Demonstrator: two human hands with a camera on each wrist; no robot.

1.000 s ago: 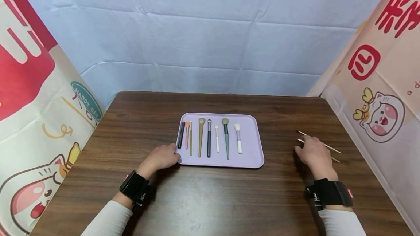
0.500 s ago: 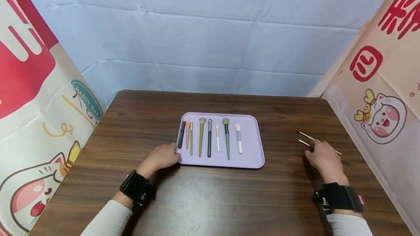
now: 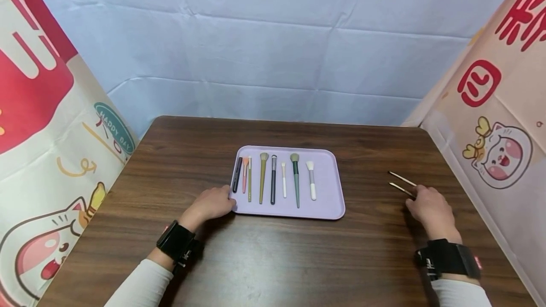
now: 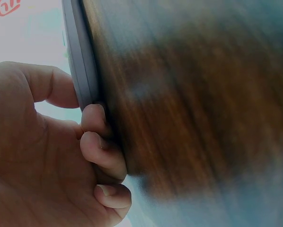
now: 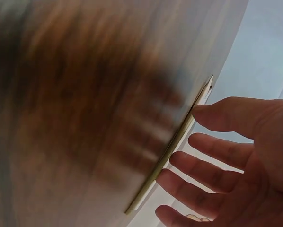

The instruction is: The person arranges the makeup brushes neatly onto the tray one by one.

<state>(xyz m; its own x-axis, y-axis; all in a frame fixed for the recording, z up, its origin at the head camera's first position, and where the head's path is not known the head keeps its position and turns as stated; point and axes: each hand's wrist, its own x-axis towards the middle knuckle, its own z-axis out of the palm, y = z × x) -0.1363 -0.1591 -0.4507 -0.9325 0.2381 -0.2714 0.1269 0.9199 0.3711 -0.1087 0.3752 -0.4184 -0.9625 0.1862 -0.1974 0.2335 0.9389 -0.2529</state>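
In the head view my left hand (image 3: 212, 203) grips the left front corner of a lilac tray (image 3: 327, 205). The left wrist view shows the tray's rim (image 4: 83, 61) between thumb and curled fingers. Several makeup brushes lie side by side on the tray, among them a black one (image 3: 237, 175), a pink one (image 3: 245, 176), a green-handled one (image 3: 295, 181) and a white-ended one (image 3: 312, 181). At the right, my right hand (image 3: 432, 207) hovers over two slender sticks (image 3: 398, 188), thumb and fingers extended. Its thumb tip appears to touch the golden stick (image 5: 163, 161).
The tray stands mid-way on a brown wooden table (image 3: 298, 259). A pale blue cloth (image 3: 273, 51) hangs behind the table's far edge. Printed cloths hang at the left (image 3: 38, 174) and right (image 3: 503, 122).
My right hand has moved to the right and a little toward me along the two sticks, leaving their far ends showing and covering their near ends. My left hand stays on the tray corner.
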